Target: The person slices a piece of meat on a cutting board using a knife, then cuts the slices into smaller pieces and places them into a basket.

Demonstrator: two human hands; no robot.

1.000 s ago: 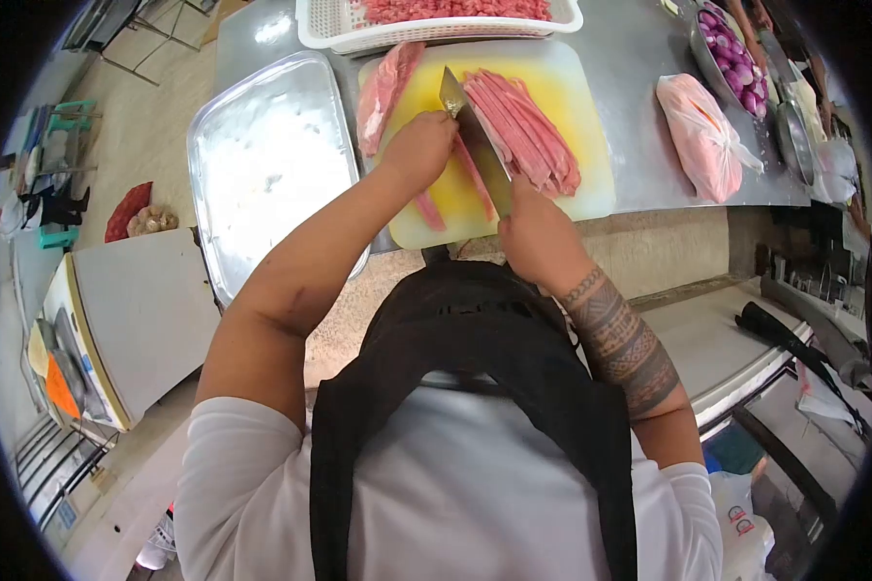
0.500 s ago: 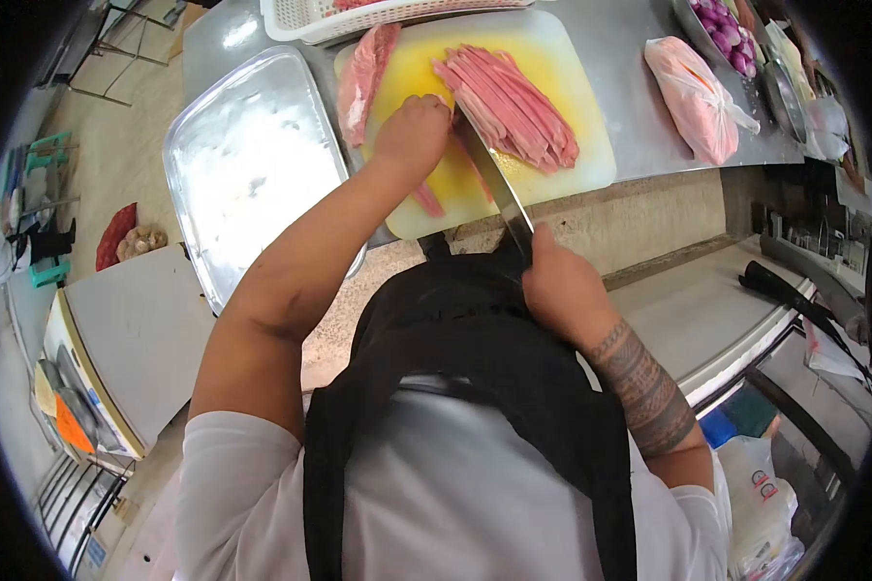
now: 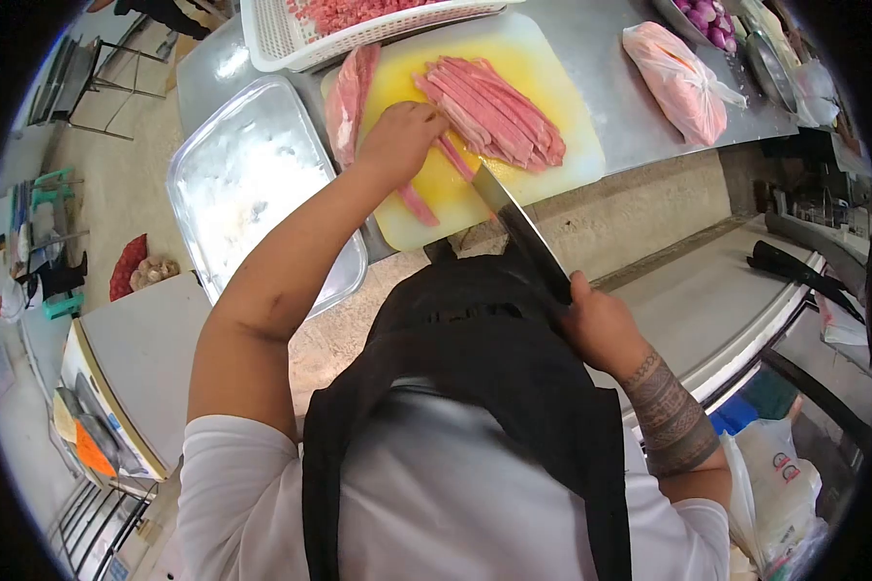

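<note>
My right hand (image 3: pixel 603 327) grips the handle of a large knife (image 3: pixel 531 242), whose wide blade slants up to the front edge of the cutting board (image 3: pixel 583 160). On the board my left hand (image 3: pixel 400 143) is closed with curled fingers over raw meat, partly hiding it. A thin strip of meat (image 3: pixel 455 158) runs out from under its fingertips, and another piece (image 3: pixel 417 205) shows below the hand. Right of it lies a pile of long meat strips (image 3: pixel 494 114). A longer slab of meat (image 3: pixel 351 102) rests along the board's left side.
A shiny metal tray (image 3: pixel 252 174) stands left of the board. Behind is a white perforated basket (image 3: pixel 271 44) with chopped meat. To the right are a tied plastic bag (image 3: pixel 678 87) with orange-pink contents and a bowl of purple onions (image 3: pixel 709 24).
My right hand has drawn the knife back and right, away from the meat. My left hand stays on the meat. The view has shifted slightly, showing more of the basket.
</note>
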